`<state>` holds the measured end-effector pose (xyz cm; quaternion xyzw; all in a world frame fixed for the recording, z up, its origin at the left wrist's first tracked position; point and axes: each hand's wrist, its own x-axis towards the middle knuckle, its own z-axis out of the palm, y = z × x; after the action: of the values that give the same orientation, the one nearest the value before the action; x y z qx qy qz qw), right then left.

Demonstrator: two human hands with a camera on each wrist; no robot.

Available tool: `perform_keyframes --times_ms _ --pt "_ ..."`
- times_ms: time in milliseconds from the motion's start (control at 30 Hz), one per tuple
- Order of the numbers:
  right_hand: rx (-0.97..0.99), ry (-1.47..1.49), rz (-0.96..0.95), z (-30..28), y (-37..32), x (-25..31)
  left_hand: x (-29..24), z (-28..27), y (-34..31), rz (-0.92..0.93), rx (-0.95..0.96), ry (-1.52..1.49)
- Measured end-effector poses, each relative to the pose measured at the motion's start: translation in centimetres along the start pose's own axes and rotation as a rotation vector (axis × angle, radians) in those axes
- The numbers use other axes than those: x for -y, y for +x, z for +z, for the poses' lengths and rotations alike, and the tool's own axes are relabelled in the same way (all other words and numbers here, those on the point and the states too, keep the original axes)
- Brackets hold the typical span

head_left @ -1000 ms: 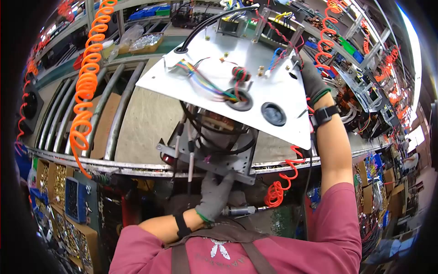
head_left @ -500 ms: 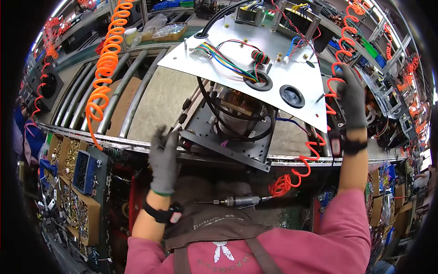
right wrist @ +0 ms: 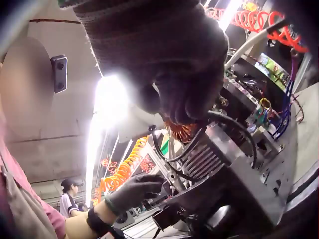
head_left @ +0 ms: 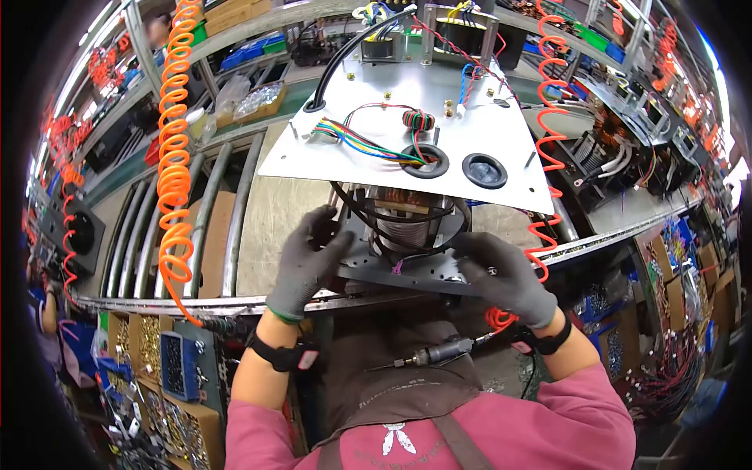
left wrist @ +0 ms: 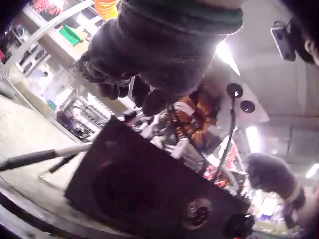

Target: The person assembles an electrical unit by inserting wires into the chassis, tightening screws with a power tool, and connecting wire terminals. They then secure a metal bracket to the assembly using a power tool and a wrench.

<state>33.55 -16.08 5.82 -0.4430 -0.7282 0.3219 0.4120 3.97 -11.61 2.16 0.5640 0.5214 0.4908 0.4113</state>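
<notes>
A white metal panel (head_left: 352, 160), fitted with coloured wires and round black grommets, tops an electrical unit on the bench. Below it are a wound coil (head_left: 403, 233), looping black cables (head_left: 374, 223) and a dark metal base plate (head_left: 407, 276). My gloved left hand (head_left: 307, 266) is at the unit's left front corner, fingers loosely bent and nothing seen in them. On the other side, my gloved right hand (head_left: 509, 278) reaches in beside the cables, its fingertips close over the base's right side. The right wrist view shows its bent fingers above the coil, near a black cable (right wrist: 234, 122).
A power screwdriver (head_left: 442, 352) on a red coiled hose lies across the lap. Metal rollers (head_left: 211, 219) and a hanging orange coiled hose (head_left: 174, 157) are at left. Another coil assembly (head_left: 611, 149) stands at right. Bins of screws (head_left: 178, 364) sit below the bench.
The left hand first was under the base's front edge, then drew away left and now is at the left corner. The right hand left the panel's right side and came down to the base.
</notes>
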Motion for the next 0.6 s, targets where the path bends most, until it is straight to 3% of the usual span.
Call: perform_keyframes --times_ms 33,100,167,300,367,500,533,600 --pt "0.050 -0.083 -0.029 0.9 0.7 0.8 -1.8 0.7 -0.1 -0.149 0.087 -0.210" --pt "0.099 -0.176 -0.047 2.5 2.1 1.7 -3.1 1.7 0.4 -0.222 0.165 -0.320" --pt "0.069 -0.486 -0.072 4.2 3.4 1.6 -1.9 2.7 1.4 -0.165 0.160 -0.359" --pt "-0.036 -0.593 -0.097 6.5 4.3 0.4 0.4 3.8 2.9 -0.068 0.128 -0.448" --pt "-0.048 -0.721 -0.069 7.5 4.5 -0.2 0.5 3.8 3.0 -0.096 0.150 -0.439" --pt "-0.152 -0.826 -0.195 9.4 4.6 -0.6 0.9 3.3 3.3 -0.179 0.209 -0.519" --pt "-0.104 -0.850 -0.055 10.1 4.8 -0.2 1.0 3.8 3.4 -0.218 0.157 -0.564" --pt "-0.171 -0.884 -0.038 11.2 4.8 -0.8 3.1 3.3 4.4 -0.183 0.237 -0.513"
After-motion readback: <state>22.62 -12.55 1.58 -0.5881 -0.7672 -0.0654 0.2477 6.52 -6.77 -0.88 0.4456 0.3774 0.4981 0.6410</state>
